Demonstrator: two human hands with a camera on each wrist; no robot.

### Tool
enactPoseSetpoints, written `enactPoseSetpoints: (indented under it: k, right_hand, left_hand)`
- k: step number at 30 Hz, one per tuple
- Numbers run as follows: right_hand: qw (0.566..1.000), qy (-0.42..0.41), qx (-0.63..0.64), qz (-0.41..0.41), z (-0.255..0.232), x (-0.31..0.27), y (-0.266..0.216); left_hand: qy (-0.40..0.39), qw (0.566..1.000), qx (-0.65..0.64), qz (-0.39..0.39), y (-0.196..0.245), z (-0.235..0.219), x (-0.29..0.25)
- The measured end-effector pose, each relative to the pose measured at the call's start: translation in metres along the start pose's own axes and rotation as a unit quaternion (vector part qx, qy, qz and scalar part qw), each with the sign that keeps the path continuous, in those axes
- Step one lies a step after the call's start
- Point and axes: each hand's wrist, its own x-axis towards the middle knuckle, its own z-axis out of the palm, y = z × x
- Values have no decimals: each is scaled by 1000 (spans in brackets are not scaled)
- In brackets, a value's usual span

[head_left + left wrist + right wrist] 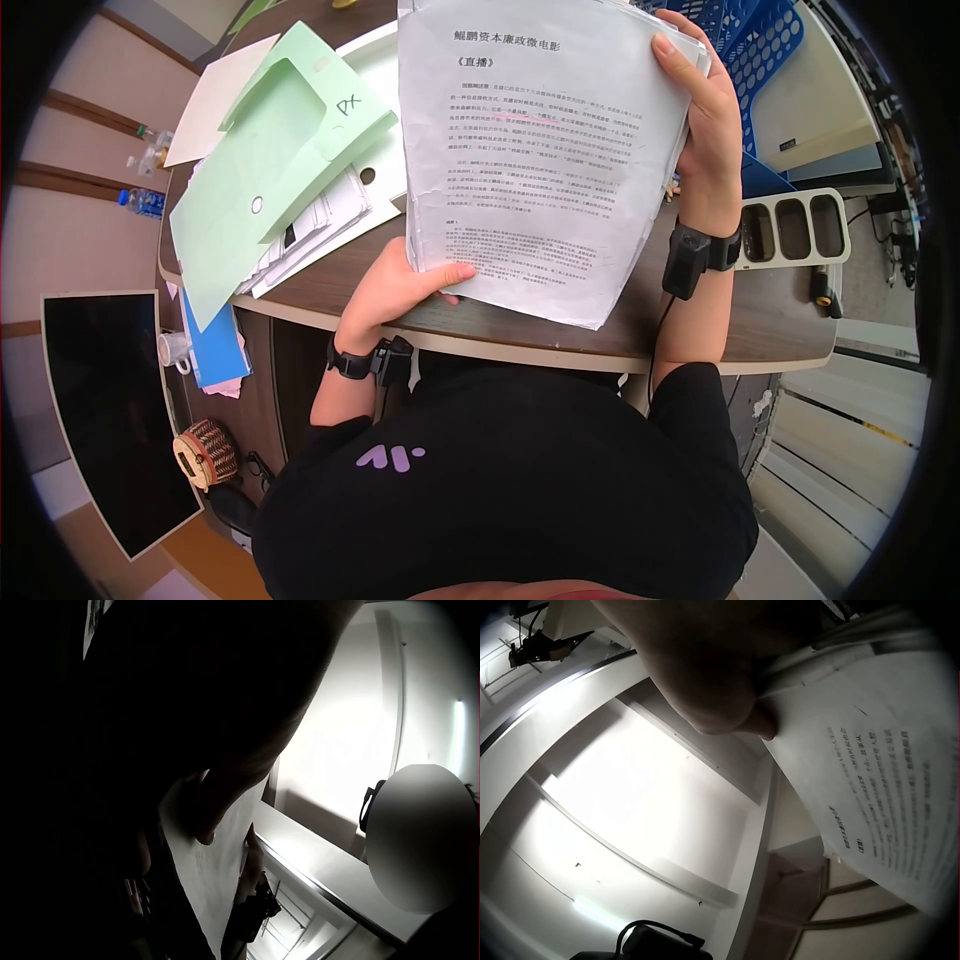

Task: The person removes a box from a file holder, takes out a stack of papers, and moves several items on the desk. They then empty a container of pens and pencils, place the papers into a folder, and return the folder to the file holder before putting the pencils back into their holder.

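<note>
Left hand (395,285) pinches lower left corner of paper stack (530,175), right hand (708,130) grips upper right edge — stack's over the surface (765,315), long axis running away from body. Green folder (300,165) lies to the left, nearer left hand.

Your black short-sleeved shirt (520,480), bottom centre, bears a lilac logo (401,459); your strapped wrist cameras (686,262) are black.

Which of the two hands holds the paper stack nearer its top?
The right hand grips the paper stack at its upper right; the left hand holds its lower left.
</note>
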Motion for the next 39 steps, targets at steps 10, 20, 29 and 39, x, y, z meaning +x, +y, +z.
enactPoseSetpoints:
  k: [10,20,29,39]
  right_hand:
    - [1000,3,-26,-7,2,-2,-2]
    - [999,5,-37,-17,9,-5,-2]
    - [994,4,-107,-14,-3,-7,-3]
    - [993,5,-121,-10,6,-10,-1]
  left_hand:
    - [28,996,64,47,-10,-4,4]
    - [29,996,66,50,-14,-4,3]
    - [28,995,14,90,-3,-2,0]
    - [89,962,-71,250,26,2,7]
